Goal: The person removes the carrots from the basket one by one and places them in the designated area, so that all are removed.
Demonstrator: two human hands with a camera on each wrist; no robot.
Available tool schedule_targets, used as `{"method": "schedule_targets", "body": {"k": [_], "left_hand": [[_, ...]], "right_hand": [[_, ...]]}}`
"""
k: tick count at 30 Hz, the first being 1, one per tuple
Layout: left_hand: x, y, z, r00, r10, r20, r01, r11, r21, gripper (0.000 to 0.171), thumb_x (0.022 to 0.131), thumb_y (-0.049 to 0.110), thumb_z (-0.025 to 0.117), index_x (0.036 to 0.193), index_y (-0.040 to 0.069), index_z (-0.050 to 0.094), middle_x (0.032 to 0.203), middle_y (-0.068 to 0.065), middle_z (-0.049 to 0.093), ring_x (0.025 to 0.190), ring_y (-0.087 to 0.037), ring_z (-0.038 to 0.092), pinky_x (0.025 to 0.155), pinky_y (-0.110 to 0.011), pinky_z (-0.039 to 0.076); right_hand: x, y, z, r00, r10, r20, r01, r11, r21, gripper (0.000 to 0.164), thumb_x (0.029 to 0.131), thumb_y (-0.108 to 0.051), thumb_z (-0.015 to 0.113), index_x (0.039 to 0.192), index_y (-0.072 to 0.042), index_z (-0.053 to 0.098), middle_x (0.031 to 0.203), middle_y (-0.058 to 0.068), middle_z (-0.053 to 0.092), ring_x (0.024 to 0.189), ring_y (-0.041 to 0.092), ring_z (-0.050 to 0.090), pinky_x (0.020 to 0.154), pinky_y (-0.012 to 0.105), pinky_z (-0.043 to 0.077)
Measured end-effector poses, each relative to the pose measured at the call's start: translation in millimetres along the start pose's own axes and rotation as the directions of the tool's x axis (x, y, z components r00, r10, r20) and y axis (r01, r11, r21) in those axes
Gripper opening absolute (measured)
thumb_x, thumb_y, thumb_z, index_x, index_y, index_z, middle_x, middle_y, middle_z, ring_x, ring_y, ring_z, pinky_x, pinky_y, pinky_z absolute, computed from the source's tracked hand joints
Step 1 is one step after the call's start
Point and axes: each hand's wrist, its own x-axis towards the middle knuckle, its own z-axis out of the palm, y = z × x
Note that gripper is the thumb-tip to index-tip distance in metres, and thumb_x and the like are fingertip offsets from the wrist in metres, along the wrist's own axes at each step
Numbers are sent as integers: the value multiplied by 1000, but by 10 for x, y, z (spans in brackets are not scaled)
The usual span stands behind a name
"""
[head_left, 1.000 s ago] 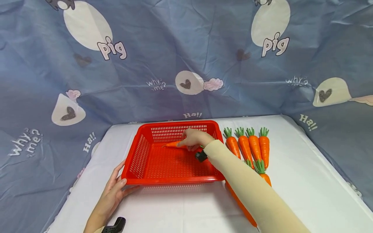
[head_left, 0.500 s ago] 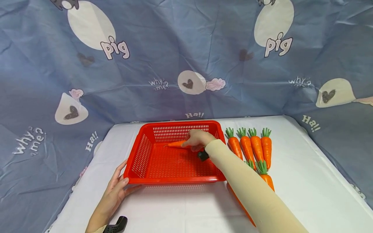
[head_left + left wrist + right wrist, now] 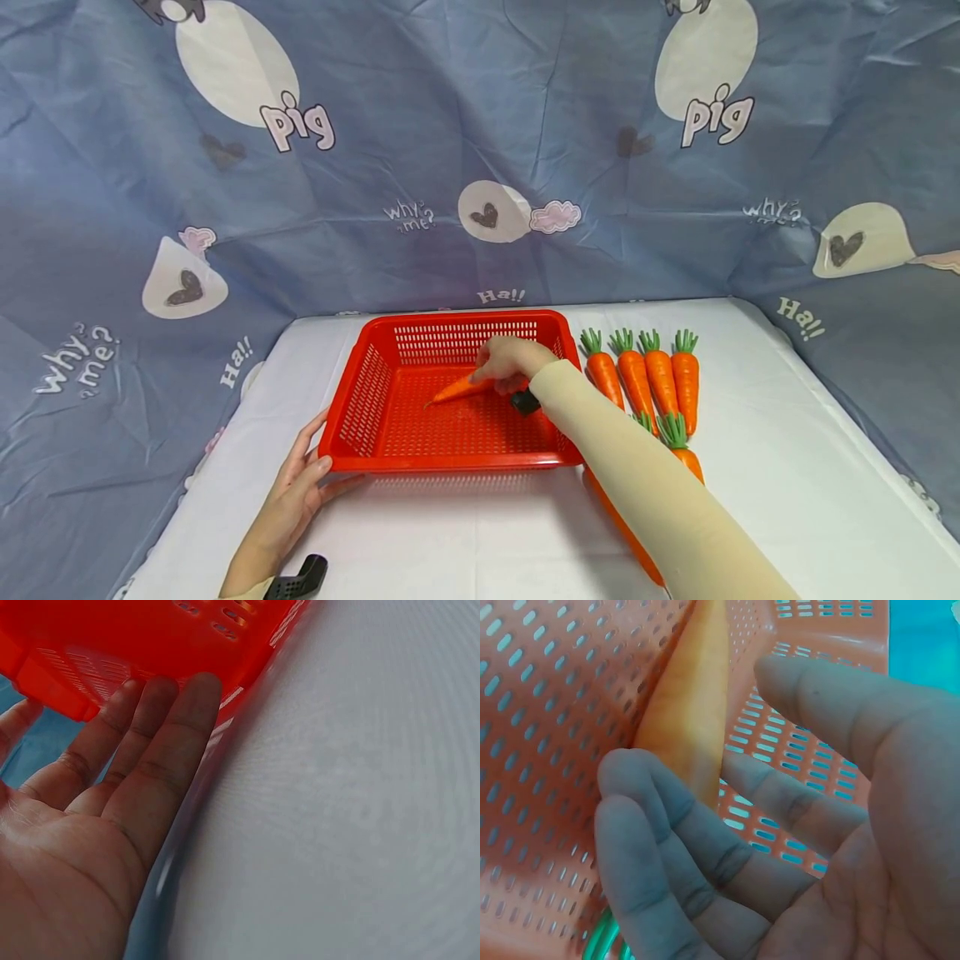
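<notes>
In the head view my left hand is at the front left corner of the red plastic basket, its thumb tip at the rim. The left wrist view shows its extended fingers against the basket's outer wall. My right hand reaches inside the basket over an orange carrot, whose thin tip points to the front left. From the right wrist, the carrot runs behind loosely bent fingers, and the thumb stands apart from it. Some green leaves show below the fingers; the carrot's thick end is mostly hidden.
Several carrots with green tops lie on the white tablecloth, right of the basket. The right sleeve crosses above and partly covers the nearer carrots. A blue patterned cloth hangs behind the table.
The carrot in the basket has turned, its tip swinging toward the front. My right hand has hardly moved over the last half second, and the left hand stays at the basket's corner.
</notes>
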Motion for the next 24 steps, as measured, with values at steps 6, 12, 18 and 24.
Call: {"method": "schedule_targets", "body": {"k": [6,12,18,24], "left_hand": [[-1,-7,-10,1000,-3,4,3,1000,-8,65,113,14,42,172,26,16,152,9,57,130,-12,69,100,-37,62],[4,1,-6,1000,6,15,-6,1000,-8,66,114,13,42,172,25,16,154,9,56,131,-13,68,101,-37,62],[-3,6,2,1000,-2,-3,2,1000,2,65,113,14,42,172,26,16,150,10,58,127,-11,70,99,-36,63],[-1,11,5,1000,-9,-8,9,1000,2,66,114,15,43,172,27,16,152,12,56,130,-10,69,99,-35,62]], "right_hand": [[-41,-18,8,999,-20,39,21,999,-34,34,101,-34,75,124,-10,70,103,14,72,84,22,70,74,28,60],[-99,-35,27,997,-26,77,30,999,-44,33,99,-37,77,119,-12,70,96,12,70,82,21,67,79,31,62],[-144,-8,55,991,-55,124,61,997,-40,32,99,-38,77,117,-13,68,93,9,65,81,19,63,81,33,61],[-182,54,-25,994,-50,92,52,999,-16,33,98,-42,78,104,-11,66,93,11,71,83,21,70,74,30,62]]}}
